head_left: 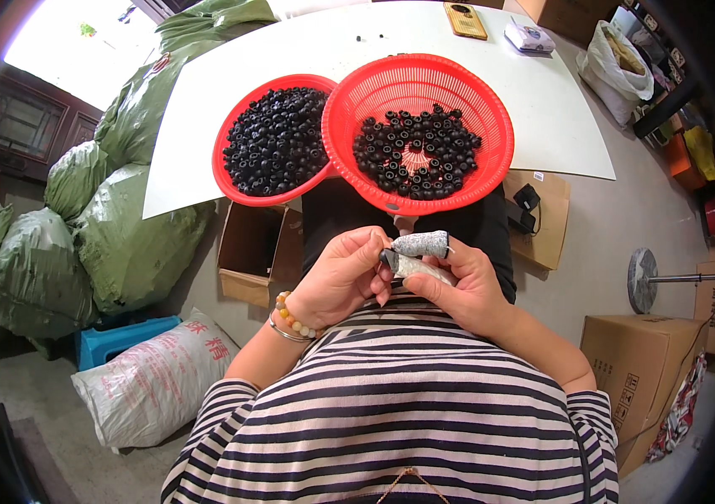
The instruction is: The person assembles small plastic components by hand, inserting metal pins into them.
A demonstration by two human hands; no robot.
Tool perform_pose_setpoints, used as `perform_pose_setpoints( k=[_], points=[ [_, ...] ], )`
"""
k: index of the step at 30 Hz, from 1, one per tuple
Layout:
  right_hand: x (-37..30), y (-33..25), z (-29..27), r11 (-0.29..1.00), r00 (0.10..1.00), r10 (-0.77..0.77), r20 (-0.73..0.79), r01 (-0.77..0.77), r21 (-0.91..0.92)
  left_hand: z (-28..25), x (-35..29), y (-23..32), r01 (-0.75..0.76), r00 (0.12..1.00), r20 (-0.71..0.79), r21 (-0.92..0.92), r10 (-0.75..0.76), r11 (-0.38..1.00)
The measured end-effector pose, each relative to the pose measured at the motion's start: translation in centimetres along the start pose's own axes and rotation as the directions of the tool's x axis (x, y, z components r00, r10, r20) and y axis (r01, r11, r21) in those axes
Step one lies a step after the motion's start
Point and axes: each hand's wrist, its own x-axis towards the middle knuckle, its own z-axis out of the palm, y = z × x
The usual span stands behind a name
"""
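At centre frame, just below the baskets, the left hand (336, 277) and right hand (458, 286) met over the lap, both pinched shut on one small black bead (387, 259). The right thumb and forefinger wore grey cloth finger covers (421, 244). The bead looked hard, light and smooth, likely to slip from bare skin; a fingertip pinch across its sides, as here, seemed the sure hold, and the cloth covers probably added grip. Above the hands, the right red basket (492, 109) held a thin layer of beads; the left red basket (231, 126), touching it and tucked under its rim, was heaped with them. Both rested on a white board (542, 109). Green sacks (130, 235) filled the left of the frame, cardboard boxes (634, 378) the lower right.
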Motion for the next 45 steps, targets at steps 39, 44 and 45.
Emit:
perform_pose_setpoints(
  k=[39, 44, 45],
  points=[
    [-0.2, 0.6, -0.8, 0.986, 0.992, 0.060, -0.112, -0.076, -0.151, -0.2, 0.2, 0.5, -0.178, 0.984, -0.001, 0.042, 0.178, 0.983],
    [-0.1, 0.3, -0.4, 0.991, 0.995, 0.051, -0.081, -0.060, -0.116, 0.1, 0.1, 0.4, -0.214, 0.976, -0.013, 0.113, 0.216, 0.970],
    [-0.1, 0.2, -0.3, 0.993, 0.995, 0.054, -0.081, -0.062, -0.100, 0.1, 0.1, 0.3, -0.224, 0.973, -0.023, 0.140, 0.229, 0.965]
  ],
)
